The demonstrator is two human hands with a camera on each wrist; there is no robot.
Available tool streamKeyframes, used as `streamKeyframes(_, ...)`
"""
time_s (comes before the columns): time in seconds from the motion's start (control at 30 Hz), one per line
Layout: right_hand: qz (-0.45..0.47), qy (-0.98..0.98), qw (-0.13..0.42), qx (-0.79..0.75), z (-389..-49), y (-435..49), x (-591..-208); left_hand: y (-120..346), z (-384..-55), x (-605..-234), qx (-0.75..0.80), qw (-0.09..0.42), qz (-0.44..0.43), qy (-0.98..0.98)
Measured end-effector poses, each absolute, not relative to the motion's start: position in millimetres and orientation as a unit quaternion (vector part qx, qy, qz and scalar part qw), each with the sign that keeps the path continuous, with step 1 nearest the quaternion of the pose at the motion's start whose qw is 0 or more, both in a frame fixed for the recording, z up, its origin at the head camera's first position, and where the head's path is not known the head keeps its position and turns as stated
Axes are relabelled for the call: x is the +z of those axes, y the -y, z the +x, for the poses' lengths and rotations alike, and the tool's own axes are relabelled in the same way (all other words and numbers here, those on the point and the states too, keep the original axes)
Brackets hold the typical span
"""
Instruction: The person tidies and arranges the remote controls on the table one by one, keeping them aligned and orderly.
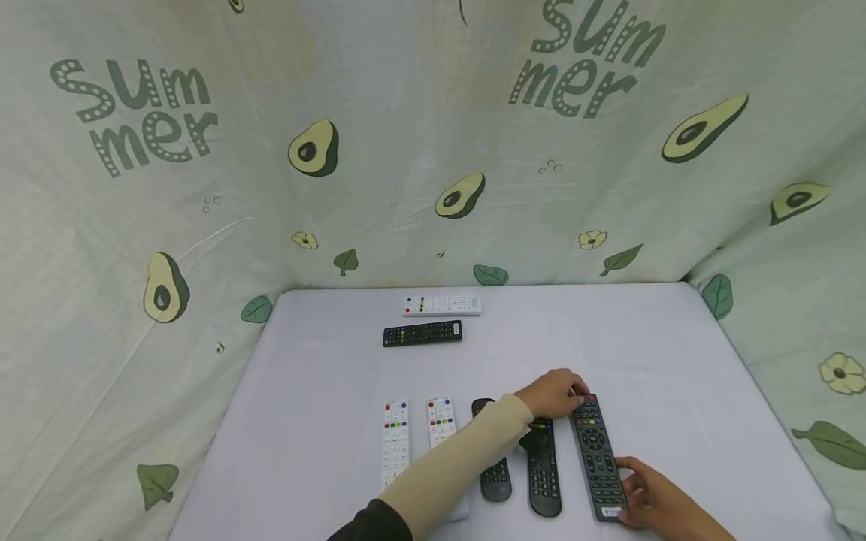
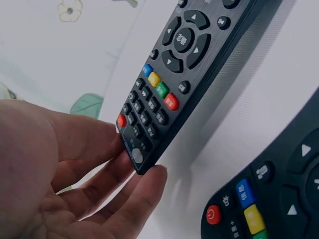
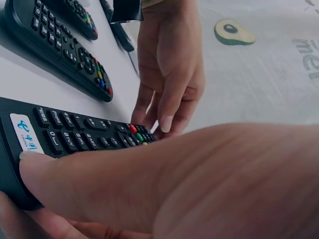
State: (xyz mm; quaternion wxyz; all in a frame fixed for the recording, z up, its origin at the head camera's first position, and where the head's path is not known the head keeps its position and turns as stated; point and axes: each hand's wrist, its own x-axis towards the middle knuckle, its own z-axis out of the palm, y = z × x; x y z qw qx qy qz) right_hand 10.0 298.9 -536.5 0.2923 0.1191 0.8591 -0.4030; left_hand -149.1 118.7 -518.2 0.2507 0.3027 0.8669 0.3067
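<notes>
Lying at the right end of a near row of remotes on the white table (image 1: 325, 391), the long black remote (image 1: 597, 455) is held at both ends. The left hand (image 1: 556, 394), its arm in a beige sleeve crossing over the row, has its fingertips (image 2: 149, 181) curled against the far end of this remote, beside the red power button. The right hand (image 1: 651, 492) grips the near end, thumb (image 3: 89, 174) pressed along the edge by the white label and fingers tucked beneath.

Just left of it lies a rounded black remote (image 1: 543, 469), then a smaller black remote (image 1: 492, 466) partly hidden under the sleeve. Farther left, two white remotes (image 1: 395, 439) lie side by side, the nearer one (image 1: 441, 421) also partly covered by the arm.

Well apart, toward the back of the table, a black remote (image 1: 422, 333) lies crosswise, and a white remote (image 1: 442, 304) lies crosswise just behind it.

No box, tray or other container shows on the table; all remotes lie directly on the cloth. An avocado-print curtain (image 1: 433, 150) hangs around the table on three sides.
</notes>
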Motion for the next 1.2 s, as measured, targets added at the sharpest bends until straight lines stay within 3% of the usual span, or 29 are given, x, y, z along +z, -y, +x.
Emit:
streamKeyframes(0.23,0.130,-0.858,0.304,-0.393,12,-297,-535,-118,-147,-521,0.283,0.253,0.321,-0.868)
streamKeyframes(0.7,0.082,-0.884,0.267,-0.375,8,-301,-534,-114,-143,-519,0.272,0.261,0.335,-0.863)
streamKeyframes(1.2,0.047,-0.915,0.235,-0.326,-18,-300,-509,-66,-161,-520,0.347,0.241,0.309,-0.852)
